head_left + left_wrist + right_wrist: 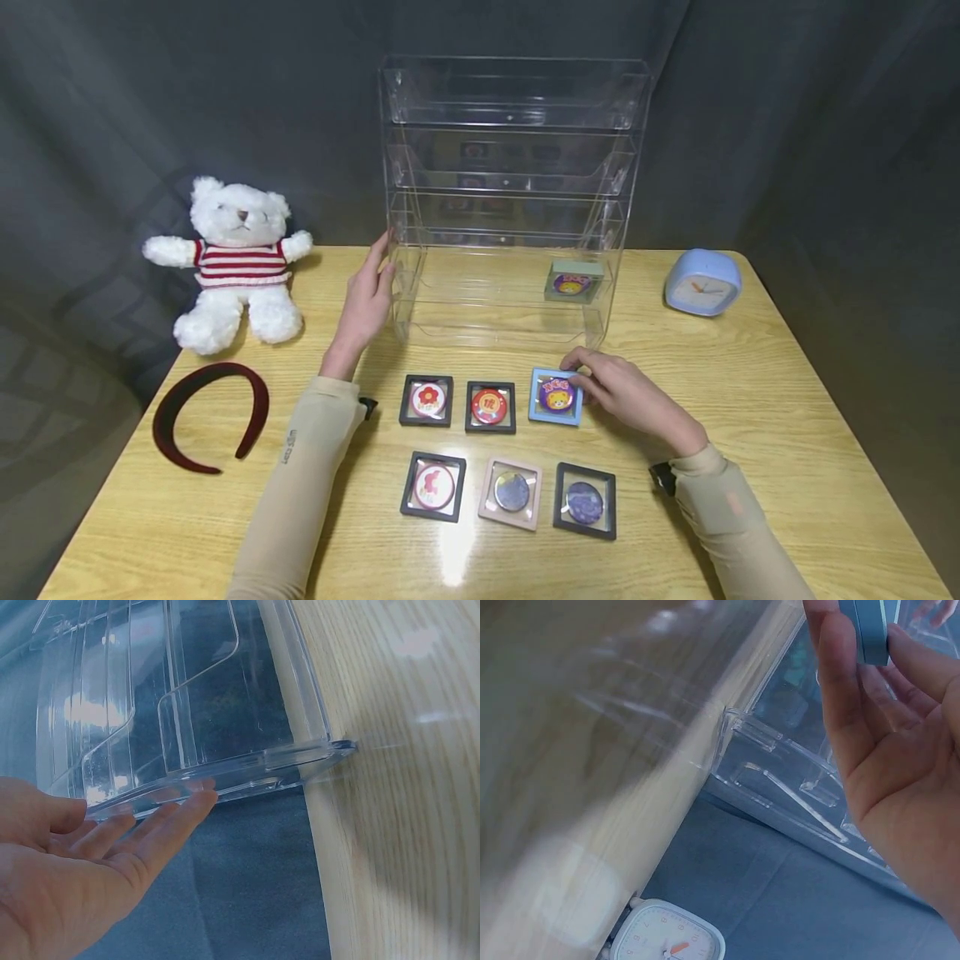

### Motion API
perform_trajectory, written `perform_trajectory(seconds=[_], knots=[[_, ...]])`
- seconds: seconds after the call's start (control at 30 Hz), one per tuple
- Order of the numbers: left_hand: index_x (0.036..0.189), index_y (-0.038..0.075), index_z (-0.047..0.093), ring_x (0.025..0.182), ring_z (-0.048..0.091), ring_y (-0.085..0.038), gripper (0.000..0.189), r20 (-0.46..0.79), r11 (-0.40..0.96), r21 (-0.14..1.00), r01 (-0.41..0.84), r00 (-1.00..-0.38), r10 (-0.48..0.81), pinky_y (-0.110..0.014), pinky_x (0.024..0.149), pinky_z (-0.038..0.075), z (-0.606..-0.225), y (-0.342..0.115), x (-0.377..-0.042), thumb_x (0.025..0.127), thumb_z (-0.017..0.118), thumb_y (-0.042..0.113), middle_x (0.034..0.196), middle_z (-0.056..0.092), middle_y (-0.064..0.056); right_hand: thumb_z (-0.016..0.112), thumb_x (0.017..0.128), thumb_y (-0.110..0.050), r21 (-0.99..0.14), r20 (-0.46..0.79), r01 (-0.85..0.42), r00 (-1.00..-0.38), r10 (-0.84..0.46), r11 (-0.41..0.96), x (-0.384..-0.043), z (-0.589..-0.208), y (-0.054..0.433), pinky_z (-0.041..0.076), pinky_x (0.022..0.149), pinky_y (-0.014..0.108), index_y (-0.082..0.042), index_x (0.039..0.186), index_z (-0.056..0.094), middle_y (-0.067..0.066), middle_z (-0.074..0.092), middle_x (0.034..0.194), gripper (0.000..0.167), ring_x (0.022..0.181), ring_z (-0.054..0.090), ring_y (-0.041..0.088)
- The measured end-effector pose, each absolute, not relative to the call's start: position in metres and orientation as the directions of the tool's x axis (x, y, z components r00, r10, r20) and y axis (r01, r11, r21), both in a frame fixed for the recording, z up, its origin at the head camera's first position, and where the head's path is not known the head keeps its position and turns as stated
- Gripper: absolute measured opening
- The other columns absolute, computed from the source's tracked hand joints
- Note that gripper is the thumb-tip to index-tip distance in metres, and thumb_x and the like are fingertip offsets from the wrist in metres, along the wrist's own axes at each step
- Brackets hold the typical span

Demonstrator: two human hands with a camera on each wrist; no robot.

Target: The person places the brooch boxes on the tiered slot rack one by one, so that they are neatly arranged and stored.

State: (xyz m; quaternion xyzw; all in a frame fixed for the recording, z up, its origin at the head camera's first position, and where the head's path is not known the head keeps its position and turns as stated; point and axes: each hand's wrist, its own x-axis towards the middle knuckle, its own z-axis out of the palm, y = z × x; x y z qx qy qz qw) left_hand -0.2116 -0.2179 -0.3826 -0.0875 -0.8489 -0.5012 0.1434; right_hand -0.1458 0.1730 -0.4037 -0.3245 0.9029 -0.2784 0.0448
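My right hand (622, 396) pinches a light-blue square display frame (556, 397) with a purple bear badge inside, thumb and fingers at its right and upper edges. In the right wrist view, the blue frame (870, 630) sits between thumb and fingers. My left hand (367, 296) rests its nearly straight fingers against the left side of a clear tiered display rack (506, 179). The left wrist view shows the fingertips (201, 801) along the rack's side wall (277, 761). A green frame (573, 282) with a similar bear badge stands in the rack's bottom tier, at the right.
Black frames (427, 400) and a pink frame (511, 493) holding round badges lie before the rack. A white teddy bear (242, 267) and dark red headband (258, 400) are at left. A blue clock (702, 283) stands at the back right of the wooden table (757, 400).
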Motion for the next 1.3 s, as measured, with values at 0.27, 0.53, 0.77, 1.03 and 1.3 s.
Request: perform_trajectory(seconds=[0.27, 0.53, 0.77, 1.03, 1.3], knots=[[0.169, 0.009, 0.033, 0.140, 0.054, -0.043, 0.054, 0.333, 0.483, 0.825, 0.294, -0.943, 0.005, -0.055, 0.113, 0.045, -0.382, -0.218, -0.211, 0.115, 0.041, 0.007, 0.166, 0.041, -0.021, 0.067, 0.104, 0.000, -0.550, 0.154, -0.579, -0.779, -0.608, 0.602, -0.149, -0.398, 0.169, 0.059, 0.091, 0.052, -0.001, 0.119, 0.069, 0.013, 0.073, 0.116, 0.015, 0.101, 0.072, 0.031], [0.168, 0.008, 0.034, 0.145, 0.048, -0.042, 0.053, 0.340, 0.479, 0.823, 0.304, -0.940, 0.012, -0.056, 0.115, 0.044, -0.382, -0.217, -0.212, 0.115, 0.041, 0.007, 0.166, 0.042, -0.020, 0.066, 0.106, -0.004, -0.577, 0.194, -0.568, -0.793, -0.578, 0.586, -0.157, -0.385, 0.157, 0.059, 0.088, 0.053, -0.001, 0.118, 0.070, 0.014, 0.074, 0.115, 0.012, 0.101, 0.071, 0.032], [0.168, 0.008, 0.035, 0.144, 0.049, -0.042, 0.053, 0.340, 0.482, 0.822, 0.303, -0.940, 0.011, -0.056, 0.113, 0.045, -0.382, -0.218, -0.212, 0.115, 0.042, 0.006, 0.166, 0.042, -0.020, 0.068, 0.105, -0.003, -0.582, 0.220, -0.557, -0.809, -0.546, 0.592, -0.163, -0.366, 0.149, 0.061, 0.080, 0.047, 0.001, 0.121, 0.069, 0.017, 0.074, 0.116, 0.017, 0.098, 0.073, 0.033], [0.168, 0.009, 0.034, 0.140, 0.053, -0.040, 0.053, 0.335, 0.484, 0.824, 0.295, -0.942, 0.004, -0.055, 0.108, 0.047, -0.382, -0.218, -0.213, 0.116, 0.042, 0.007, 0.166, 0.043, -0.020, 0.069, 0.105, -0.004, -0.599, 0.234, -0.546, -0.819, -0.525, 0.585, -0.171, -0.343, 0.140, 0.061, 0.075, 0.044, 0.001, 0.125, 0.068, 0.018, 0.073, 0.117, 0.021, 0.097, 0.073, 0.032], [0.168, 0.010, 0.036, 0.139, 0.053, -0.039, 0.053, 0.331, 0.477, 0.831, 0.287, -0.944, -0.008, -0.054, 0.106, 0.049, -0.383, -0.219, -0.213, 0.115, 0.043, 0.007, 0.165, 0.044, -0.019, 0.072, 0.103, -0.004, -0.583, 0.317, -0.563, -0.822, -0.474, 0.586, -0.182, -0.334, 0.129, 0.062, 0.076, 0.046, -0.001, 0.121, 0.070, 0.016, 0.074, 0.113, 0.018, 0.094, 0.073, 0.031]])
